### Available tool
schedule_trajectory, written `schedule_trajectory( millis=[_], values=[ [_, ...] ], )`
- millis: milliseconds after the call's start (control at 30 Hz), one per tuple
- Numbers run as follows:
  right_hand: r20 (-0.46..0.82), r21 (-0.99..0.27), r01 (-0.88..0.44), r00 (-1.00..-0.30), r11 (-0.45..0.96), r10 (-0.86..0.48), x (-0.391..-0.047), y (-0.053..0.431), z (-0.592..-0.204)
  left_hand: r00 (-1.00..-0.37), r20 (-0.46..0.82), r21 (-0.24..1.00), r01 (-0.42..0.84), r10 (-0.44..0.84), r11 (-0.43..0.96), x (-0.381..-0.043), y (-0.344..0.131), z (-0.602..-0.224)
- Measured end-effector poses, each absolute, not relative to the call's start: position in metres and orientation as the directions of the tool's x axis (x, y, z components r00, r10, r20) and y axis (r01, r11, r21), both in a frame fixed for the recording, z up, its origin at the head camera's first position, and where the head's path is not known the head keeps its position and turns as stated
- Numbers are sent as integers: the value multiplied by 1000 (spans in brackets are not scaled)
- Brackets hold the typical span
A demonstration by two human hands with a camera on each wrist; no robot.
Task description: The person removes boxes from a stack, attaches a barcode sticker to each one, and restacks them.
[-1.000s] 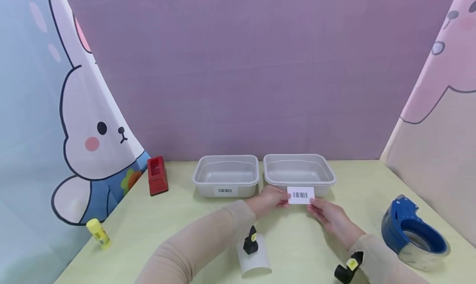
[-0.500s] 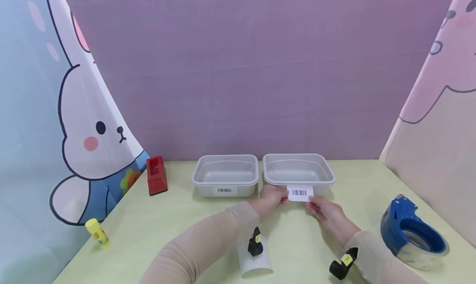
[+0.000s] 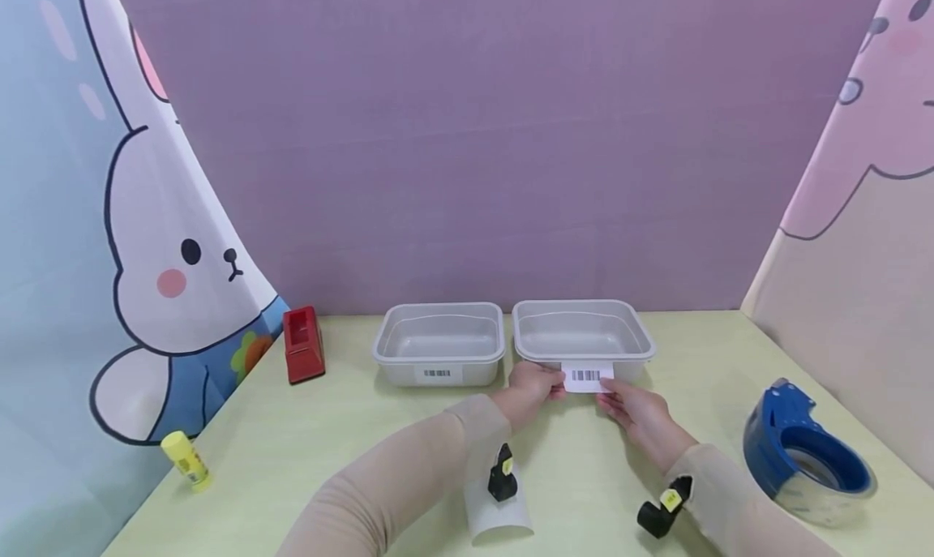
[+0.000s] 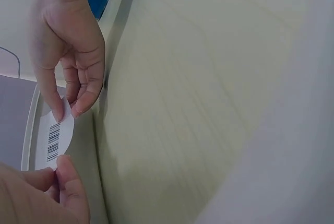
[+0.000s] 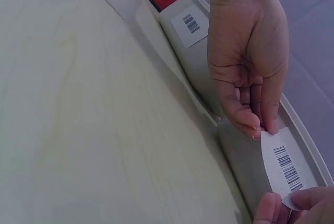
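Note:
Both hands hold a white barcode label (image 3: pixel 587 384) against the front wall of the right-hand plastic container (image 3: pixel 584 331). My left hand (image 3: pixel 534 384) pinches the label's left end between thumb and fingers. At the other end, my right hand (image 3: pixel 642 415) pinches the lower right corner. In the right wrist view the label (image 5: pixel 270 153) lies just under the container's rim, its lower edge curving outward. A second pale container (image 3: pixel 438 332) stands to the left, bearing a similar barcode label (image 3: pixel 438 385) flat on its front.
A blue tape dispenser (image 3: pixel 791 427) with clear tape stands at the right. On the left are a red holder-like block (image 3: pixel 303 346) and a yellow glue stick (image 3: pixel 186 460). A curled white sheet (image 3: pixel 498 518) lies in front, partly behind the left sleeve (image 3: pixel 409 468).
The label has risen slightly toward the container's rim and tucked closer to its front wall, with both hands keeping hold of its ends. The head view has shifted a little.

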State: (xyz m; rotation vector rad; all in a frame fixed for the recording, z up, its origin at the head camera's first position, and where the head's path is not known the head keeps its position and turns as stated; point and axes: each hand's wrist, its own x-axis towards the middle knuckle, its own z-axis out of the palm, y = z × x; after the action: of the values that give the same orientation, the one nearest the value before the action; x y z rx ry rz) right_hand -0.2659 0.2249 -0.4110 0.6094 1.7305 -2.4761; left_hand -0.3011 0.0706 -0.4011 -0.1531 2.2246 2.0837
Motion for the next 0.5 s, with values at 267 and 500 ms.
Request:
schedule_trajectory(
  millis=[267,500],
  values=[
    [-350,-893,265,-917,-363,192,-268,224,-411,-991,-134,986,-133,10,96,-300,68,-400],
    [-355,-892,267,-913,-364,200,-269,224,-410,-995,-98,957,-91,12,276,-297,63,-395]
  ],
)
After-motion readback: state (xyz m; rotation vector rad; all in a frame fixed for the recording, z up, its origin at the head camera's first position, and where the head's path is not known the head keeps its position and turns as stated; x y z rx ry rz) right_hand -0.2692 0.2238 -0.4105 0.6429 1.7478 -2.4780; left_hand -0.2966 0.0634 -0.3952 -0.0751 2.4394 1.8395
